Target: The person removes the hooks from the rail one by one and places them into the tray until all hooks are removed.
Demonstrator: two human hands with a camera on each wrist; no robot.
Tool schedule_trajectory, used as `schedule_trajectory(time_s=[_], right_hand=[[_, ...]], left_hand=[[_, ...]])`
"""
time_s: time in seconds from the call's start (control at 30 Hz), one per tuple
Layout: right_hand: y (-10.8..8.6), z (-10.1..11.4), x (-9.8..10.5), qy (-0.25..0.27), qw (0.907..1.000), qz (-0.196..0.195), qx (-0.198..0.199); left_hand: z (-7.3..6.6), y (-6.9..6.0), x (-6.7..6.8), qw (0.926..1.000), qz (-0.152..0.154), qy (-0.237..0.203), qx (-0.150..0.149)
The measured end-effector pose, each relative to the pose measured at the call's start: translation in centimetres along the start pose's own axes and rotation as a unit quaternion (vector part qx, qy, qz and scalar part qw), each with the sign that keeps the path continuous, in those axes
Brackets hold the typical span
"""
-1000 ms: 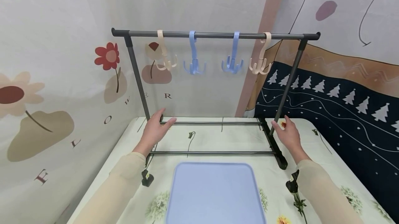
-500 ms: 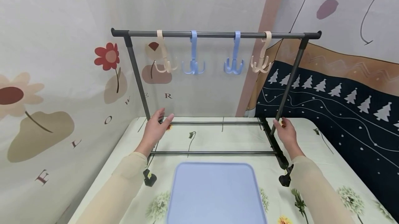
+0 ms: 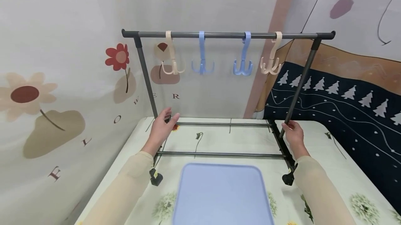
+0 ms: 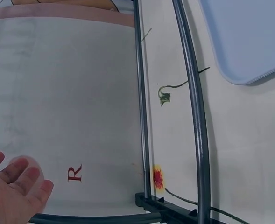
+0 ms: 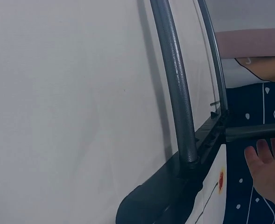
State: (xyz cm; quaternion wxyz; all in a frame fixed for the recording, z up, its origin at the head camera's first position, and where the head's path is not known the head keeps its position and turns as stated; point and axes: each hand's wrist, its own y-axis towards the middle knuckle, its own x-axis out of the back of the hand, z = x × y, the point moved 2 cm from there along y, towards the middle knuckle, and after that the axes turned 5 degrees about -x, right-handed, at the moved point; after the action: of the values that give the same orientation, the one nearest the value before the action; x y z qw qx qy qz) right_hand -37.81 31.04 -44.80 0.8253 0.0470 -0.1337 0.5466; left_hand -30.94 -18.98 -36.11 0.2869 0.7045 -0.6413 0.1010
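Observation:
A dark metal clothes rack stands on the table. From its top bar hang two cream claw hooks at the outer places, and two blue claw hooks between them. My left hand is beside the lower left post, fingers loosely spread; in the left wrist view its fingers hold nothing. By the lower right post is my right hand, its thumb at the post and fingers slightly bent. In the right wrist view the fingertips lie just below that post; contact is unclear.
A light blue tray lies on the flower-printed tablecloth, in front of the rack. Two thin lower bars join the rack's black feet. Printed cloth walls stand behind and at the sides.
My right hand has come inward to the right post, and its fingers have bent more. My left hand has stayed by its post. The head view has turned slightly left.

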Motion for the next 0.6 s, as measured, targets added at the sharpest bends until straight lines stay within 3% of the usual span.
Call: schedule_trajectory(time_s=[0.6], right_hand=[[0.25, -0.45, 0.06, 0.005, 0.9995, -0.028, -0.015]], left_hand=[[-0.56, 0.79, 0.27, 0.9997, -0.012, -0.021, 0.005]])
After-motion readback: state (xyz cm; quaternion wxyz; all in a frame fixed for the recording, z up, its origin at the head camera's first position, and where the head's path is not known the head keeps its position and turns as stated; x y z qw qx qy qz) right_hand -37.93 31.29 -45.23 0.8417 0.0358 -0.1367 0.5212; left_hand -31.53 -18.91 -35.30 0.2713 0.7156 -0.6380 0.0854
